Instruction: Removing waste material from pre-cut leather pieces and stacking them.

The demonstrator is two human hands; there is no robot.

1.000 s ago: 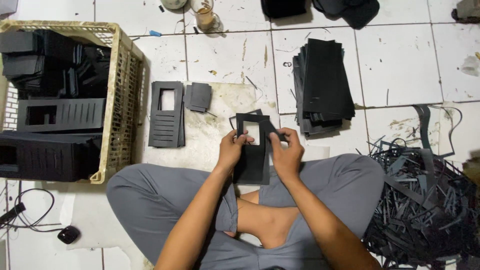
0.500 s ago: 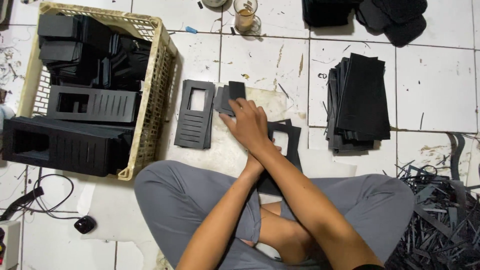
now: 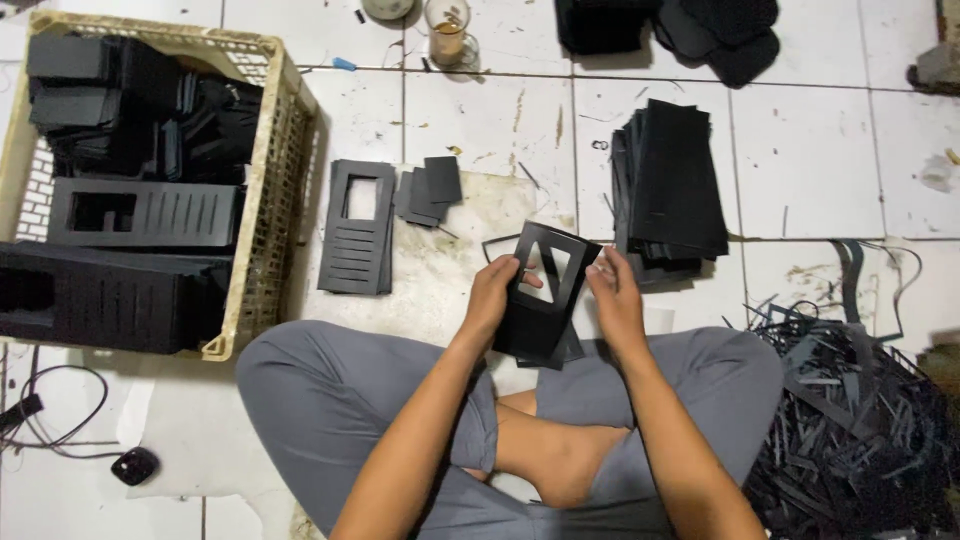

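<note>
1. So, both hands were on one black panel, a flat sheet with a rectangular window cut in its upper part, held tilted just above the lap.
2. Left hand was closed on the panel's left edge, thumb reaching into the window. Right hand was closed on the right edge, fingers curled behind it.
3. Handling, my read: thin, light, semi-stiff foam or board. It likely flexes if squeezed mid-span, and the narrow strips round the window look like the weak spot. Better to take it by the long outer edges, as both hands did. Matte surface, so probably not slippery.
4. Just beyond the left hand: a slotted black panel with its own window, lying flat on the floor, with small black cut-outs beside it.
5. Beyond the right hand: a stack of plain black sheets, close to the fingertips.
6. Far out past the left hand: a woven basket packed with black panels.
7. Out past the right hand: a heap of black offcut strips on the tiled floor.
8. Well ahead of both hands: a glass with brownish liquid.
9. Nothing sat between the hands and the panel; the sheet stack was the nearest thing to bump.
</note>
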